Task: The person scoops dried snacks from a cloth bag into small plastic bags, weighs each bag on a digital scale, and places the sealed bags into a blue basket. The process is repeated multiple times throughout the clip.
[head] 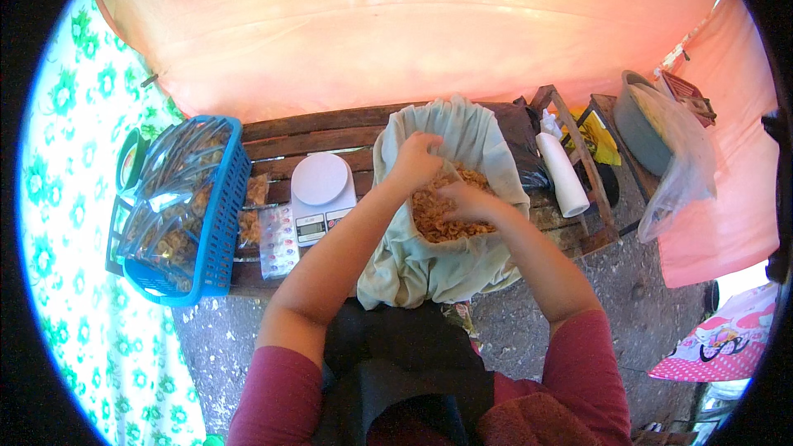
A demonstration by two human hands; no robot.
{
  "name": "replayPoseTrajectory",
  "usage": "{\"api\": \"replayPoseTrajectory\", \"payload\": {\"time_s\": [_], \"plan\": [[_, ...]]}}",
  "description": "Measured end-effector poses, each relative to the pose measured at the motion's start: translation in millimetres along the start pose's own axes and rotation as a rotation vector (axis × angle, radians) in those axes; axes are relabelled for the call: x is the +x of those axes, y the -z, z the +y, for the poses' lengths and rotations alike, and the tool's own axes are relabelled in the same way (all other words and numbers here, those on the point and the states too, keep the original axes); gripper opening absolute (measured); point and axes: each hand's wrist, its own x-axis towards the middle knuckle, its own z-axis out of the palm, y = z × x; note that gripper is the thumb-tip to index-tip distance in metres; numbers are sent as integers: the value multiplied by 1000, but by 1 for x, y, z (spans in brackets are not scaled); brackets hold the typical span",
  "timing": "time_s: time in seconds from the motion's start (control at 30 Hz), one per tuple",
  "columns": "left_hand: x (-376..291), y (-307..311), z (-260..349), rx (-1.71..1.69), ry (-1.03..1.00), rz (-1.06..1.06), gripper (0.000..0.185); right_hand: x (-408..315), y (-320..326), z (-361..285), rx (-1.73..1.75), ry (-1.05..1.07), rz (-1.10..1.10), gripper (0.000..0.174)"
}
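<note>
A container lined with pale green cloth (403,260) stands on the slatted wooden bench right in front of me, with many small brown fried chips (437,223) inside. My left hand (419,160) is over the chips at the far left part of the container, its fingers bent; whether it holds anything is hidden. Blurred by motion, my right hand (466,201) reaches into the heap, its fingers spread among the chips. A white kitchen scale (320,179) with nothing on its plate is left of the container, beside a printed plastic sheet or packet (277,241).
Filled clear bags (179,198) crowd a blue plastic basket (223,223) at the left. Small packets (251,226) lie beside it. To the right are a black plastic bag (526,155), a white roll (562,174), a wooden frame (582,161) and a grey basin (641,130).
</note>
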Motion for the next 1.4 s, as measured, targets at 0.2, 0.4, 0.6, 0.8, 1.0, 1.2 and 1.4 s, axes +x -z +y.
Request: {"api": "replayPoseTrajectory", "payload": {"time_s": [0.2, 0.4, 0.6, 0.8, 1.0, 1.2, 1.4], "plan": [[5, 16, 12, -18, -12, -26, 43, 23, -59, -9, -163, 203, -150, 47], [-5, 15, 3, -27, 18, -43, 43, 14, -42, -11, -68, -71, -173, 29], [-8, 5, -14, -50, 24, -86, 40, -16, 30, -12, 177, 132, 21, 30], [-4, -2, -3, -111, 91, -159, 30, -29, 99, -46, 603, -74, 277, 23], [-7, 10, 16, -212, 175, -224, 27, -8, 89, -61, 424, 40, 501, 15], [-6, 20, 15, -251, 182, -227, 36, -28, 93, -66, 432, -60, 523, 15], [2, 30, 20, -364, 246, -305, 43, -40, 76, -65, -87, 141, 650, 21]]}}
